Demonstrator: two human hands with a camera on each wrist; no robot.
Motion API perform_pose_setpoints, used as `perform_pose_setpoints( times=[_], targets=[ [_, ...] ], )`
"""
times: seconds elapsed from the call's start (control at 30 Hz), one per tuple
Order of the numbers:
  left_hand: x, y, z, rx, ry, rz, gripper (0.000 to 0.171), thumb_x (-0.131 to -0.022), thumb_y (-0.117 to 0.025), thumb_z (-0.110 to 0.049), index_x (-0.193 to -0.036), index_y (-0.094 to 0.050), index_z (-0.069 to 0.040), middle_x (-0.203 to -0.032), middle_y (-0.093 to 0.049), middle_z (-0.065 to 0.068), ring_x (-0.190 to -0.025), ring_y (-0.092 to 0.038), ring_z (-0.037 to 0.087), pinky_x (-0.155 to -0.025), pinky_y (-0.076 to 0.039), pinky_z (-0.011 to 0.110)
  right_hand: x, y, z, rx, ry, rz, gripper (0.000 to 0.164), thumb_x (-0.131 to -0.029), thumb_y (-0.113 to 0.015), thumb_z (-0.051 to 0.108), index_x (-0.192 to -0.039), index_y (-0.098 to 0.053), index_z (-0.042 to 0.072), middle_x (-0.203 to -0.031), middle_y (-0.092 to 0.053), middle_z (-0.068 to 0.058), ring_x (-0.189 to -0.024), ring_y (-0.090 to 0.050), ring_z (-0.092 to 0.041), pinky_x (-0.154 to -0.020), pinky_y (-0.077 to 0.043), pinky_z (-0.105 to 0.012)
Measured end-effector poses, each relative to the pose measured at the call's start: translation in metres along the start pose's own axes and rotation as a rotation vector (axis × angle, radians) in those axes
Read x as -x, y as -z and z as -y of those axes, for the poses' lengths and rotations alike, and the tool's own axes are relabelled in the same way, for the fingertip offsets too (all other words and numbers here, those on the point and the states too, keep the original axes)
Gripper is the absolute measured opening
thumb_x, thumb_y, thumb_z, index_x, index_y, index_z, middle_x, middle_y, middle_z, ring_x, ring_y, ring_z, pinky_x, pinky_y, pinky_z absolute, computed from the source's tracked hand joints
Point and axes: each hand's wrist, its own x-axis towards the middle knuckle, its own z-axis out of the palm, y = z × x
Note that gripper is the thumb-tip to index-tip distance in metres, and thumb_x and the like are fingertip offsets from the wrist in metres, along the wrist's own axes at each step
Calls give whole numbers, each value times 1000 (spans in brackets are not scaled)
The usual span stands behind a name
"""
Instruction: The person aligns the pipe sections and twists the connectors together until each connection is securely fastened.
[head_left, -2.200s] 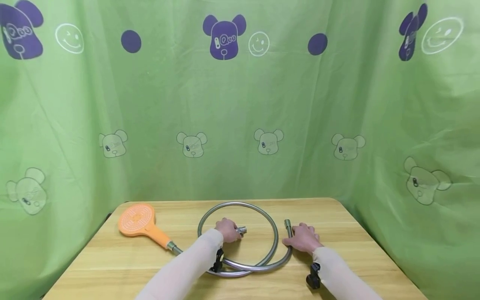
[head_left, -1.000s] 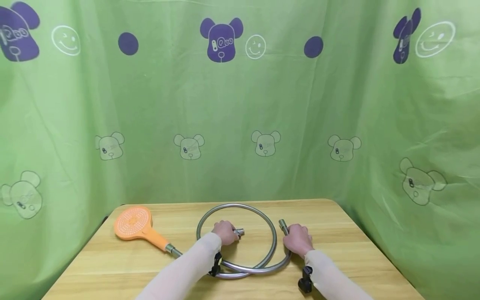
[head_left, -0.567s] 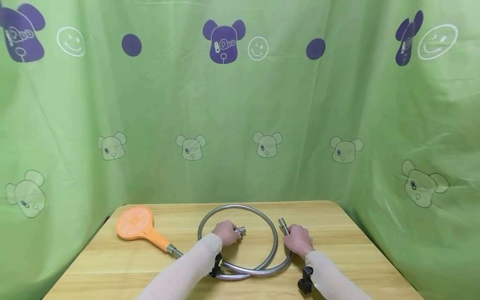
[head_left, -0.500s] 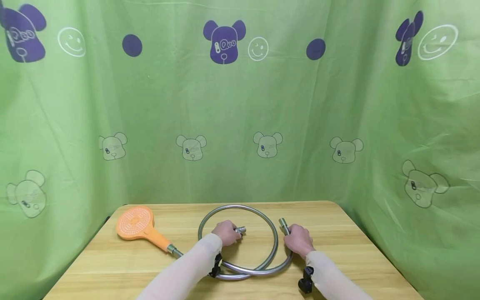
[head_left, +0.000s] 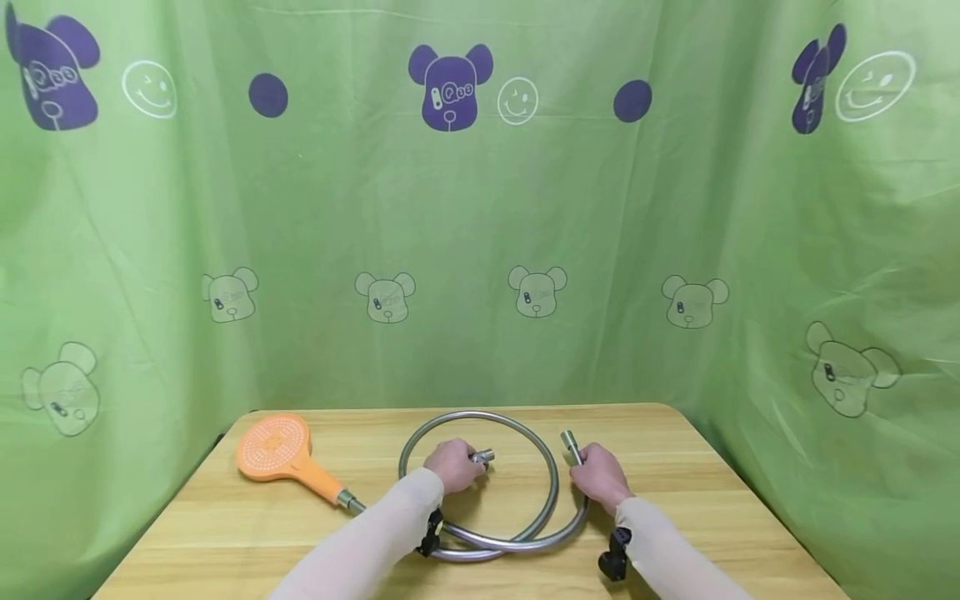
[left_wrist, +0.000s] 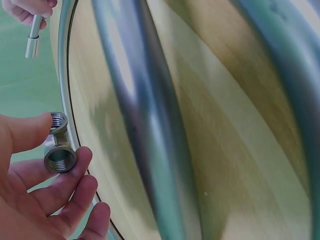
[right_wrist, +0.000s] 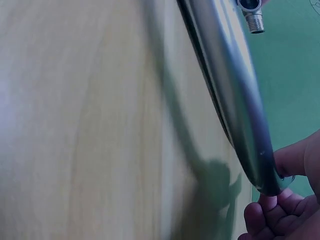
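My left hand (head_left: pixel 452 467) pinches a small metal tee fitting (left_wrist: pixel 59 140) between thumb and fingers, above the middle of the hose loop. Two threaded sockets of the fitting face the left wrist camera, and in the right wrist view a male-threaded end shows. With my right hand (head_left: pixel 602 475) I grip the grey metal shower hose (head_left: pixel 556 487) just below its free end, where the end nut (head_left: pixel 568 439) points up and away. The hose's other end joins an orange shower head (head_left: pixel 273 446), lying face up at the table's left.
The coiled hose covers the middle of the wooden table (head_left: pixel 690 500). Behind and on both sides hangs a green patterned curtain (head_left: pixel 465 200). A black wrist camera (head_left: pixel 615 557) sits on the right wrist, another (head_left: pixel 431 533) on the left.
My right hand has closed its fingers on the hose near its free end and tilted that end up slightly. The left hand keeps the tee fitting in nearly the same place.
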Motion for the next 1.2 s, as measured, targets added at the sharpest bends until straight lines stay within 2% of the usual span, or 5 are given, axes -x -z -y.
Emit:
perform_pose_setpoints(
  times=[0.37, 0.63, 0.77, 1.0, 1.2],
  targets=[
    [3, 7, 1, -8, -18, -19, 17, -86, -74, -26, -94, -78, -12, -73, -63, -3, -66, -53, 16, -61, -44, 34, -4, 4, -4, -34, -30, -9, 22, -85, -73, 14, -92, -57, 1, -80, -58, -9, -70, -55, -21, -56, -46, -29],
    [4, 12, -3, -19, -30, -14, 18, -86, -74, -28, -95, -78, -13, -76, -65, -3, -67, -54, 16, -63, -47, 34, -7, 3, -7, -47, -28, -34, 27, -93, -69, 27, -91, -56, 3, -78, -57, -8, -66, -53, -20, -54, -46, -30],
    [6, 15, -4, -32, -40, -15, 17, -87, -73, -30, -93, -78, -15, -75, -65, -4, -67, -54, 14, -63, -46, 32, -8, 3, -7, -60, -3, -50, 27, -93, -68, 26, -92, -56, 2, -76, -56, -8, -62, -52, -19, -51, -46, -30],
    [5, 15, -1, -37, -57, -12, 19, -88, -74, -30, -98, -78, -15, -73, -62, -7, -65, -53, 12, -61, -45, 31, -10, 2, -5, -116, -23, -27, 24, -92, -68, 20, -99, -58, 0, -73, -55, -7, -54, -49, -15, -44, -43, -28],
    [7, 20, -5, -30, -59, -12, 21, -88, -74, -30, -102, -78, -14, -76, -64, -6, -67, -53, 13, -61, -45, 31, -11, 5, -1, -86, -3, -28, 29, -91, -68, 17, -108, -60, -6, -77, -59, -10, -61, -54, -18, -50, -47, -30]
  ],
)
